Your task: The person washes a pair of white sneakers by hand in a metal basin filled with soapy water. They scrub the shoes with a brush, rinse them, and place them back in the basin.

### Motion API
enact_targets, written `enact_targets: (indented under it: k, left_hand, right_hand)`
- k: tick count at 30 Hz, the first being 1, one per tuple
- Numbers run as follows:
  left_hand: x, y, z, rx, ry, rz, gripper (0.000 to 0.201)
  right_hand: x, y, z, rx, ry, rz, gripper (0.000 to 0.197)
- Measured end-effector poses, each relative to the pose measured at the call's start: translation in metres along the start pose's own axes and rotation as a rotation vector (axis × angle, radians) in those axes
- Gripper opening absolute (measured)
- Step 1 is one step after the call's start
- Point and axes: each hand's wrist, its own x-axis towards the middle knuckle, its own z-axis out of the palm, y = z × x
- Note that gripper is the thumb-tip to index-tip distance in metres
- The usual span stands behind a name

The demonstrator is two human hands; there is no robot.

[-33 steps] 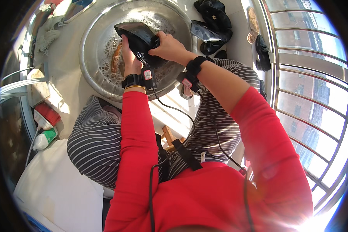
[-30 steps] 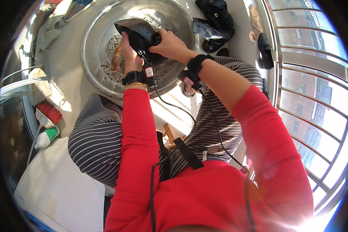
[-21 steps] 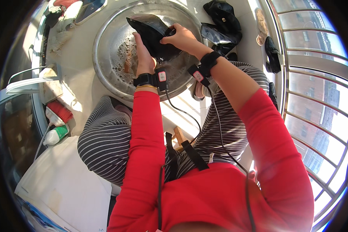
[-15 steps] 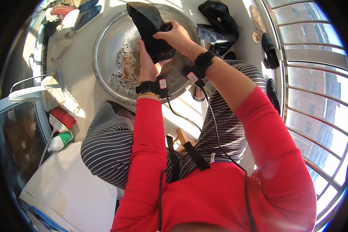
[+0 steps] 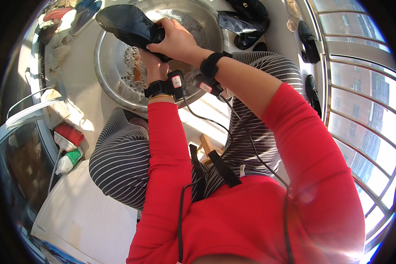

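A wet black shoe (image 5: 126, 25) is held over a wide metal basin (image 5: 102, 83), sole turned up and toe pointing left. My right hand (image 5: 177, 40) is closed round its heel end, thumb on the near side. From below, my left hand (image 5: 155, 68) holds the shoe; its fingers are hidden behind it. Brownish, foamy water (image 5: 134, 66) lies in the basin under both hands.
Black glossy footwear (image 5: 246, 24) lies right of the basin. More black shoes (image 5: 309, 42) stand by the railing (image 5: 356, 50). At left are a red-bristled brush (image 5: 69, 135), a white-and-green bottle (image 5: 69, 161) and a white rack (image 5: 26, 116). Cables hang from both wrists.
The shoe has swung left, from nearly upright to lying more sideways, with its sole now showing. Both hands have moved left with it, and my right hand has shifted onto the heel.
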Motion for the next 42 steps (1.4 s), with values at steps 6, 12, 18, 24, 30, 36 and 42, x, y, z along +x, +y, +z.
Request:
enact_targets:
  k: [6,12,18,24,30,36,42]
  left_hand:
    - [0.007,0.011,0.011,0.056,-0.12,0.12,0.053]
    - [-0.005,0.017,0.018,0.176,0.021,0.137,0.055]
    - [-0.013,0.027,0.036,0.257,0.059,0.2,0.054]
    - [-0.026,0.036,0.047,0.23,0.018,0.132,0.058]
    - [-0.037,0.038,0.056,0.226,-0.065,0.006,0.067]
    - [-0.053,0.046,0.062,0.127,-0.175,-0.202,0.066]
    - [-0.043,0.035,0.053,0.232,0.007,-0.181,0.062]
  right_hand:
    - [0.005,-0.014,-0.018,0.119,-0.094,0.172,0.078]
    - [0.002,-0.021,-0.03,0.637,-0.189,0.391,0.061]
    - [0.011,-0.001,-0.035,0.973,-0.3,0.343,0.061]
    - [0.005,0.015,-0.047,0.968,-0.463,0.486,0.079]
    - [0.009,0.017,-0.042,0.864,-0.326,0.474,0.072]
    - [0.017,0.01,-0.053,0.57,-0.219,0.17,0.078]
    - [0.003,-0.001,-0.049,0.44,-0.212,0.116,0.079]
